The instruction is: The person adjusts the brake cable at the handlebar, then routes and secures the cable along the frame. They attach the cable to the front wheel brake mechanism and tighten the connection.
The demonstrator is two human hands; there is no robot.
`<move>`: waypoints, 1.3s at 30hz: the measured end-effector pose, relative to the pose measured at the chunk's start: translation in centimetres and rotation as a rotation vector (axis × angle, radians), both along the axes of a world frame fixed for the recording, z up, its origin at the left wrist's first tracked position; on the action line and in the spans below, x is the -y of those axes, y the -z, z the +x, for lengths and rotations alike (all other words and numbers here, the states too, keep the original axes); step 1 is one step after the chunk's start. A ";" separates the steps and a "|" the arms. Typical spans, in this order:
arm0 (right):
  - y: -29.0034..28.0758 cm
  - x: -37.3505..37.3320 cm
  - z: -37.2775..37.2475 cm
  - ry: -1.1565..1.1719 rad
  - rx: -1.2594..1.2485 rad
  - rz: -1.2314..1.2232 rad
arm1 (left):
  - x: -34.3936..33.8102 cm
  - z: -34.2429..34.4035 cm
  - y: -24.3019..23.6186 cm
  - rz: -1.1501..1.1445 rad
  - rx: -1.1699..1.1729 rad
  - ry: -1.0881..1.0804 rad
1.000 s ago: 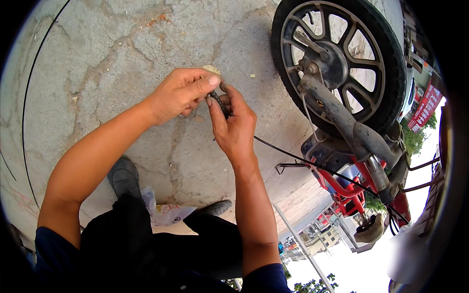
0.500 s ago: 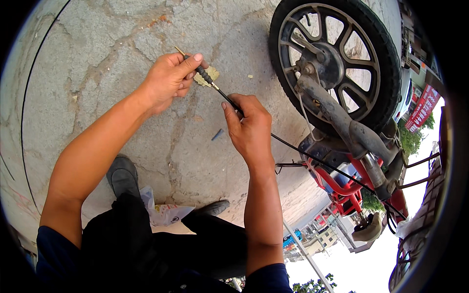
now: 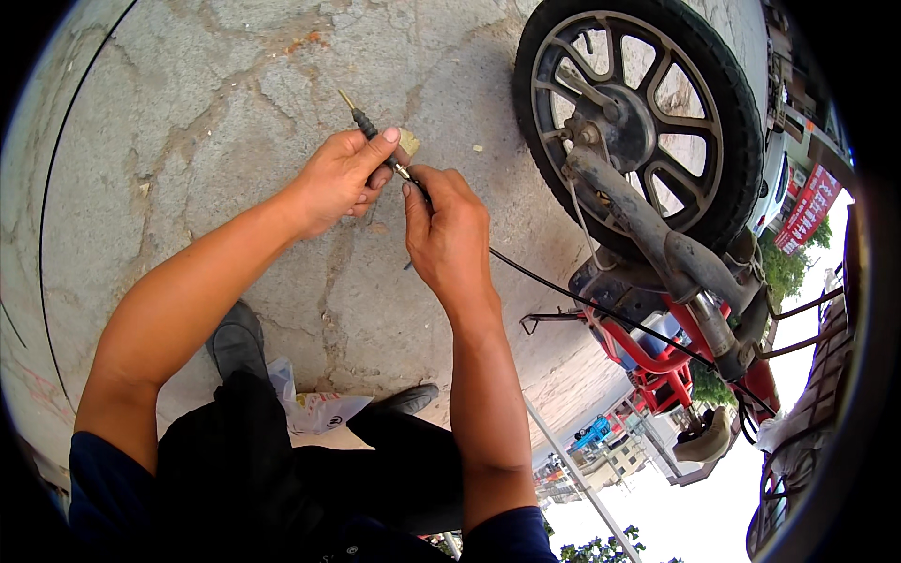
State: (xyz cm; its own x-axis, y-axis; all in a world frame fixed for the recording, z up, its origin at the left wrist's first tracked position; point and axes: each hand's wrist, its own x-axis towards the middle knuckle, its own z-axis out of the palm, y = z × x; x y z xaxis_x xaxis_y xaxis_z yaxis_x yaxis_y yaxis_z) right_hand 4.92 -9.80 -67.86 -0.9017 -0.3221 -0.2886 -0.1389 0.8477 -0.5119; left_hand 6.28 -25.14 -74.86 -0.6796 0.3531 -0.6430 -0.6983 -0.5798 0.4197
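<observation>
A black control cable runs from the vehicle on the right to between my hands. My left hand is closed around its ribbed rubber boot, thumb on top. A thin brass-coloured tip sticks out past the boot, pointing up and left. My right hand pinches the cable just behind a small metal fitting, close beside the left fingers. The vehicle's front wheel, black tyre on spoked rim, stands to the right of my hands, joined to a dirty fork leg.
Cracked concrete lies below my hands. A white plastic bag rests between my shoes. The red frame and a wire basket stand at the right. A dry leaf lies beyond my left hand.
My right hand has moved left and slightly up, up to the metal fitting. My left hand has shifted along the boot toward the fitting, so more of the boot shows beyond the fingers.
</observation>
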 end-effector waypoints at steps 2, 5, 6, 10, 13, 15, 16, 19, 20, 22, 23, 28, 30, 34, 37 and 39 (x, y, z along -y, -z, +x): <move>0.2 -0.2 0.0 0.003 -0.017 -0.041 | 0.0 -0.1 0.0 0.000 0.011 -0.066; 0.0 -0.7 0.1 0.031 -0.018 -0.087 | 1.8 -1.6 0.6 -0.057 -0.052 -0.193; -0.2 -0.9 0.2 0.048 -0.005 -0.102 | 2.1 -1.7 0.5 -0.060 -0.071 -0.172; -0.3 -1.2 0.5 0.074 0.025 -0.127 | 2.5 -1.9 0.7 -0.094 -0.107 -0.156; -0.2 -2.4 0.6 0.092 0.056 -0.103 | 3.1 -2.8 1.1 -0.176 -0.112 -0.240; 1.0 -4.6 1.1 0.150 -0.032 -0.128 | 4.1 -3.4 1.6 -0.235 -0.103 -0.291; 1.7 -5.9 1.3 0.176 -0.075 -0.139 | 4.4 -3.5 1.9 -0.235 -0.116 -0.276; 2.4 -10.2 1.7 0.401 -0.081 -0.098 | 4.1 -3.8 1.7 -0.244 -0.126 -0.208; 2.4 -11.5 1.8 0.483 -0.075 -0.098 | 3.6 -3.9 2.0 -0.201 -0.150 -0.166; 2.1 -12.5 1.4 0.524 -0.099 -0.076 | 2.5 -4.2 2.4 -0.122 -0.190 -0.087; 2.3 -13.0 1.4 0.524 -0.142 -0.090 | 1.8 -4.5 2.5 -0.185 -0.210 -0.039; 2.7 -15.8 0.9 0.518 -0.219 -0.045 | -3.3 -7.6 1.7 -0.313 -0.402 0.080; 2.9 -15.7 0.6 0.495 -0.225 -0.031 | -4.7 -8.7 1.4 -0.353 -0.492 0.078; 3.4 -15.4 -0.2 0.454 -0.313 -0.050 | -6.8 -10.3 0.6 -0.382 -0.573 0.078; 3.2 -15.0 -0.5 0.485 -0.275 -0.058 | -7.5 -11.1 0.1 -0.401 -0.575 0.064; 3.4 -15.1 -0.5 0.455 -0.307 -0.093 | -8.0 -11.4 0.3 -0.403 -0.562 0.059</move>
